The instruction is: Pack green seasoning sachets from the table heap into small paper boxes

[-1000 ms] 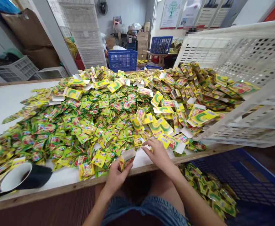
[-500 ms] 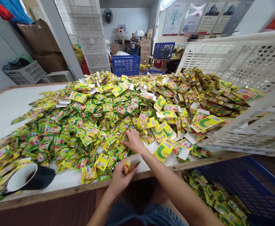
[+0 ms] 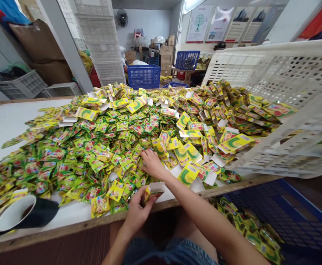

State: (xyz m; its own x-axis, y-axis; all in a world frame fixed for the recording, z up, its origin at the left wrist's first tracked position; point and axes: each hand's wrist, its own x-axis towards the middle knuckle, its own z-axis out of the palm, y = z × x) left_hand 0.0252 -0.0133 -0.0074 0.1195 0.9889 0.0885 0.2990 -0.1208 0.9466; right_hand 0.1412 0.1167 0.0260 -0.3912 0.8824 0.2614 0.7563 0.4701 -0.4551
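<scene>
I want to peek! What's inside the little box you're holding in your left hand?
The little box in the left hand is open at the top. A yellow sachet shows at its mouth. How many more sit deeper inside is hidden by the box walls.

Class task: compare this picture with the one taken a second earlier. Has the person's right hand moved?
Yes. The right hand has gone from the table's near edge, forward into the sachet pile, past the small open box in the left hand.
</scene>
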